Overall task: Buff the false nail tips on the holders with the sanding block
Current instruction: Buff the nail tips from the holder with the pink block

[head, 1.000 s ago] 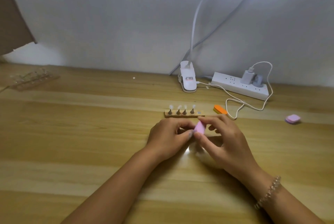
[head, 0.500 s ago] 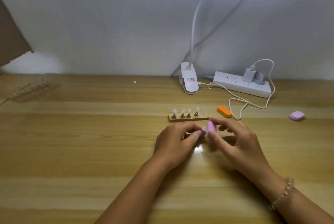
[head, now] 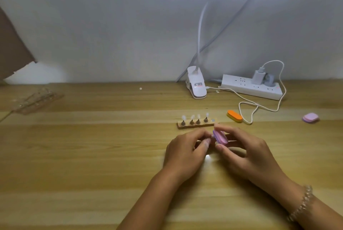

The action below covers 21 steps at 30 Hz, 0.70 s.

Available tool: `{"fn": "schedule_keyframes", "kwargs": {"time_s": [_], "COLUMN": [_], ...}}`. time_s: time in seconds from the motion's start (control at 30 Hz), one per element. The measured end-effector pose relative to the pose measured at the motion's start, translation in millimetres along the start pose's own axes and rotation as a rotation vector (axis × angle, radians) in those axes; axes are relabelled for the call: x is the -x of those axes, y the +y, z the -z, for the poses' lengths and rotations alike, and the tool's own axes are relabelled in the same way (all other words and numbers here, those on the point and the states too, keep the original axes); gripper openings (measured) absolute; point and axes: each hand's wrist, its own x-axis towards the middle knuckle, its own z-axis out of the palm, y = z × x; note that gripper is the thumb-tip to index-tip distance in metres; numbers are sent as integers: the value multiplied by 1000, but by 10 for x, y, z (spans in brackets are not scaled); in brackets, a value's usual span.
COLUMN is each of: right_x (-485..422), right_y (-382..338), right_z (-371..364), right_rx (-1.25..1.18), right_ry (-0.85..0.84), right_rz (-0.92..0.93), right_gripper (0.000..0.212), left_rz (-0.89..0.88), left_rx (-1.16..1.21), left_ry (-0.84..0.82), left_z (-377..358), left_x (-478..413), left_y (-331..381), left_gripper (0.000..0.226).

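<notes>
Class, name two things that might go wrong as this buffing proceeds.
1. The right hand holds the pink sanding block close to the left hand; it may scrape skin.
2. Both hands work in front of the wooden base; a stray stroke might topple its four nail holders.

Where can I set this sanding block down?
Free: left of the holder strip, toward the clear rack; also between the cable loop and spare pink block. Crowded: around the orange block and power strip.

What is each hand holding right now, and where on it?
Right hand pinches the pink sanding block by opposite edges. Left hand is curled beside it; any hold is hidden.
</notes>
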Motion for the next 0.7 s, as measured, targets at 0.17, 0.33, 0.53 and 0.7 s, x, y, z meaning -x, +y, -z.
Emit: {"fn": "schedule_keyframes", "kwargs": {"time_s": [0.17, 0.33, 0.53, 0.7], "right_x": [-15, -18, -29, -12], "right_y": [4, 75, 79, 102], "right_z": [-9, -34, -41, -47], "right_rx": [35, 54, 76, 95], "right_ry": [26, 49, 30, 41], "right_rz": [-22, -71, 20, 75], "right_gripper": [50, 40, 28, 35], "left_rz": [-20, -28, -2, 5], "left_rx": [-24, -46, 14, 28], "left_ry": [-9, -30, 5, 25], "left_z": [23, 15, 11, 5], "left_x": [14, -20, -40, -42], "left_y": [-2, 4, 31, 37], "left_gripper": [14, 21, 23, 21]}}
